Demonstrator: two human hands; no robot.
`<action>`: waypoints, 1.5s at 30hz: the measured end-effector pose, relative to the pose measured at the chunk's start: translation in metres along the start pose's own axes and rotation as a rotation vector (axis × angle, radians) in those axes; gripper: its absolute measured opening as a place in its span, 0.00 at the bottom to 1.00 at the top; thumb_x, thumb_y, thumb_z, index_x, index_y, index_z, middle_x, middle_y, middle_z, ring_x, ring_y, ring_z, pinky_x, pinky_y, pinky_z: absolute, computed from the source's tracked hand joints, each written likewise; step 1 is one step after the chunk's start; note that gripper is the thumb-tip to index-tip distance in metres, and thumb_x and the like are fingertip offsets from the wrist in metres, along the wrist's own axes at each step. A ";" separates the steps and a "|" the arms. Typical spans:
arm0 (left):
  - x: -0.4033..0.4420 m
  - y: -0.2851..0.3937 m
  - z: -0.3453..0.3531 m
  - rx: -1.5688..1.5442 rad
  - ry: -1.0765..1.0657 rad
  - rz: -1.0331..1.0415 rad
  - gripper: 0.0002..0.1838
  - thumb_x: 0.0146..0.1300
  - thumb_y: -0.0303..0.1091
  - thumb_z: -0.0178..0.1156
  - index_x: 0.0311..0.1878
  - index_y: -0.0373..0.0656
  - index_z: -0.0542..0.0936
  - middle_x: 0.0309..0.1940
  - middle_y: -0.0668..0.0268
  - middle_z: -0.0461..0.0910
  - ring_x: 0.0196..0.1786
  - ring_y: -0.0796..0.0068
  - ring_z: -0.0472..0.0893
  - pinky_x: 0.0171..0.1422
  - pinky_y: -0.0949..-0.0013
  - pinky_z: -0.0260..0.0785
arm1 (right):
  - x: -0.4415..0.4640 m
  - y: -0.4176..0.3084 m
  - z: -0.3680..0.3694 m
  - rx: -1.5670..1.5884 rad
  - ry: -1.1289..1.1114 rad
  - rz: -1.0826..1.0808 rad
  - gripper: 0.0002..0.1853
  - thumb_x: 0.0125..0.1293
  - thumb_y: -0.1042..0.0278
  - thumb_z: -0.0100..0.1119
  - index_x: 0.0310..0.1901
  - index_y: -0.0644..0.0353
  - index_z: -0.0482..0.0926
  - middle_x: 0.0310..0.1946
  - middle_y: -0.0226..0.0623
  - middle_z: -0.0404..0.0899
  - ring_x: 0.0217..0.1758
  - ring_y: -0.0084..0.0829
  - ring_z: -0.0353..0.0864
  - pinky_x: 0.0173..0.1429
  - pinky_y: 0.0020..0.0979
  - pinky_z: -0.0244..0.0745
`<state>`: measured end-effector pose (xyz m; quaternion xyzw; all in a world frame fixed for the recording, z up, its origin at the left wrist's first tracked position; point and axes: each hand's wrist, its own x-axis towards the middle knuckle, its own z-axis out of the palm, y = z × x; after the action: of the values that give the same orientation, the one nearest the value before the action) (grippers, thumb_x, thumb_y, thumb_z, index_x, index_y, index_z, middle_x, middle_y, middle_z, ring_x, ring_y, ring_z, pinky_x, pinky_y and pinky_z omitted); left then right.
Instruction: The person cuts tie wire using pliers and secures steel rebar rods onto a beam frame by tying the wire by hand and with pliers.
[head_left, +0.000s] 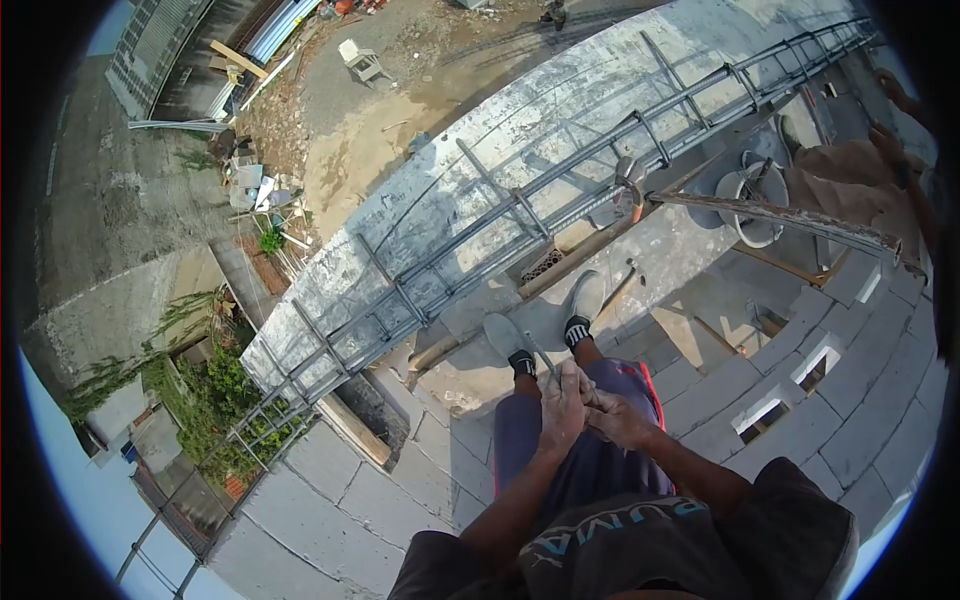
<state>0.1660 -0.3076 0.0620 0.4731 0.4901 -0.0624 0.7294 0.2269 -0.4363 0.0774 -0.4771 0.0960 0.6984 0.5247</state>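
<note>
In front of my lap, my left hand [563,407] is closed around a thin grey rod [541,352] that points up and away toward my feet. My right hand [614,420] is closed and pressed against the left one. Whatever lies between its fingers is hidden. Beyond my shoes, a long cage of steel bars [560,185] with square stirrups rests on a pale, stained board [450,190]. The hands are apart from the cage.
A hammer [632,172] leans at the cage; another tool with a wooden handle [619,291] lies near my right shoe. A wooden pole [790,218] crosses a white bucket [752,205]. Another person's hand [886,145] shows at right. Past the board is a drop to ground with a chair [362,62].
</note>
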 end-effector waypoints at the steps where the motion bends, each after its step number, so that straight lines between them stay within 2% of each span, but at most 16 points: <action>1: -0.005 0.003 -0.004 -0.004 0.024 -0.001 0.21 0.78 0.48 0.44 0.38 0.39 0.73 0.28 0.67 0.73 0.34 0.76 0.75 0.42 0.71 0.71 | 0.000 -0.004 0.006 -0.055 0.013 -0.009 0.14 0.76 0.62 0.52 0.56 0.58 0.77 0.31 0.23 0.75 0.26 0.13 0.68 0.30 0.19 0.64; 4: -0.009 0.002 -0.017 -0.084 0.103 0.023 0.20 0.79 0.46 0.42 0.47 0.38 0.74 0.30 0.68 0.73 0.34 0.76 0.75 0.43 0.70 0.71 | 0.005 -0.012 0.028 -0.043 -0.038 -0.116 0.15 0.77 0.62 0.50 0.56 0.60 0.76 0.32 0.24 0.75 0.33 0.16 0.71 0.41 0.23 0.69; 8: -0.015 0.021 -0.037 -0.302 0.128 -0.052 0.21 0.79 0.46 0.42 0.56 0.36 0.72 0.30 0.70 0.73 0.33 0.79 0.75 0.41 0.74 0.70 | 0.020 0.002 0.045 -0.129 0.051 -0.040 0.14 0.77 0.61 0.49 0.52 0.62 0.78 0.33 0.24 0.74 0.38 0.16 0.71 0.46 0.24 0.69; 11: -0.001 0.002 -0.070 -0.350 0.259 0.060 0.19 0.79 0.47 0.42 0.52 0.40 0.73 0.33 0.67 0.76 0.33 0.79 0.76 0.37 0.74 0.72 | 0.046 0.020 0.059 -0.197 0.241 -0.092 0.14 0.76 0.59 0.52 0.47 0.62 0.80 0.33 0.23 0.75 0.36 0.15 0.71 0.44 0.23 0.69; 13: 0.005 0.004 -0.094 -0.363 0.351 0.123 0.21 0.79 0.48 0.43 0.54 0.38 0.73 0.29 0.71 0.70 0.29 0.82 0.69 0.33 0.76 0.65 | 0.075 0.020 0.064 -0.285 0.348 -0.157 0.14 0.75 0.58 0.55 0.44 0.62 0.81 0.33 0.22 0.76 0.35 0.14 0.71 0.42 0.22 0.69; 17: -0.010 0.014 -0.138 -0.388 0.456 0.131 0.21 0.78 0.48 0.44 0.54 0.38 0.73 0.26 0.75 0.64 0.26 0.85 0.62 0.30 0.77 0.57 | 0.130 -0.020 0.109 -0.104 0.414 -0.247 0.13 0.70 0.61 0.63 0.44 0.63 0.81 0.31 0.20 0.77 0.32 0.11 0.69 0.34 0.18 0.67; 19: -0.021 0.009 -0.157 -0.360 0.507 0.105 0.18 0.78 0.46 0.45 0.52 0.40 0.74 0.26 0.76 0.62 0.24 0.87 0.59 0.27 0.78 0.52 | 0.179 -0.015 0.120 -0.004 0.350 -0.404 0.15 0.69 0.59 0.64 0.44 0.64 0.81 0.32 0.21 0.77 0.33 0.11 0.71 0.35 0.17 0.67; 20: -0.026 0.007 -0.167 -0.346 0.530 0.094 0.17 0.78 0.45 0.45 0.51 0.41 0.75 0.26 0.76 0.61 0.23 0.87 0.57 0.26 0.78 0.49 | 0.191 -0.022 0.130 0.018 0.366 -0.394 0.15 0.68 0.58 0.65 0.44 0.64 0.81 0.32 0.22 0.78 0.33 0.12 0.71 0.36 0.18 0.67; 24: -0.046 0.028 -0.222 -0.067 0.579 0.371 0.16 0.78 0.43 0.46 0.53 0.41 0.76 0.25 0.75 0.62 0.26 0.87 0.59 0.28 0.78 0.51 | 0.246 -0.028 0.163 -0.024 0.495 -0.437 0.16 0.67 0.56 0.66 0.44 0.63 0.81 0.31 0.24 0.78 0.33 0.15 0.71 0.38 0.23 0.69; 27: -0.049 0.077 -0.243 0.110 0.673 0.505 0.18 0.76 0.43 0.48 0.46 0.36 0.77 0.28 0.73 0.67 0.30 0.84 0.65 0.33 0.76 0.60 | 0.257 -0.035 0.174 -0.041 0.556 -0.462 0.14 0.67 0.58 0.65 0.41 0.62 0.81 0.29 0.24 0.77 0.30 0.16 0.69 0.36 0.25 0.67; 30: -0.038 0.127 -0.258 0.424 0.826 0.652 0.19 0.76 0.44 0.49 0.47 0.36 0.79 0.31 0.67 0.73 0.34 0.76 0.72 0.39 0.69 0.67 | 0.263 -0.035 0.168 0.020 0.517 -0.418 0.11 0.67 0.61 0.64 0.39 0.61 0.81 0.27 0.24 0.76 0.28 0.16 0.67 0.34 0.25 0.65; 33: -0.013 0.158 -0.279 0.615 0.867 0.690 0.19 0.75 0.45 0.51 0.48 0.36 0.79 0.36 0.58 0.78 0.38 0.63 0.76 0.47 0.61 0.69 | 0.257 -0.034 0.160 0.061 0.436 -0.402 0.10 0.67 0.62 0.63 0.36 0.60 0.81 0.25 0.23 0.76 0.26 0.15 0.66 0.32 0.24 0.63; 36: 0.012 0.181 -0.283 0.689 0.847 0.627 0.19 0.74 0.45 0.52 0.49 0.36 0.80 0.38 0.53 0.78 0.40 0.54 0.77 0.49 0.58 0.70 | 0.238 -0.038 0.158 0.052 0.404 -0.352 0.10 0.68 0.62 0.62 0.34 0.59 0.81 0.25 0.22 0.75 0.25 0.15 0.65 0.29 0.24 0.62; 37: 0.023 0.181 -0.282 0.701 0.876 0.592 0.19 0.73 0.44 0.54 0.48 0.35 0.80 0.39 0.52 0.79 0.41 0.50 0.78 0.50 0.57 0.70 | 0.232 -0.036 0.155 0.045 0.406 -0.328 0.10 0.68 0.62 0.62 0.34 0.59 0.81 0.25 0.22 0.75 0.24 0.15 0.64 0.28 0.24 0.61; 42: 0.059 0.158 -0.283 0.890 0.975 0.705 0.18 0.72 0.42 0.55 0.47 0.34 0.80 0.40 0.49 0.79 0.44 0.47 0.79 0.48 0.51 0.69 | 0.187 -0.004 0.123 -0.163 0.276 -0.392 0.11 0.70 0.60 0.59 0.33 0.56 0.80 0.22 0.20 0.70 0.20 0.14 0.62 0.24 0.22 0.57; 45: 0.061 0.153 -0.283 0.880 0.995 0.661 0.20 0.72 0.45 0.54 0.47 0.33 0.79 0.41 0.48 0.79 0.44 0.45 0.78 0.48 0.50 0.68 | 0.121 0.023 0.099 0.016 0.184 -0.236 0.08 0.72 0.60 0.57 0.40 0.55 0.79 0.23 0.19 0.70 0.21 0.12 0.63 0.23 0.19 0.55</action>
<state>0.0967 0.0114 0.0910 0.8169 0.5245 0.1914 0.1448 0.1527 -0.3056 0.0282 -0.5427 0.0925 0.5846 0.5959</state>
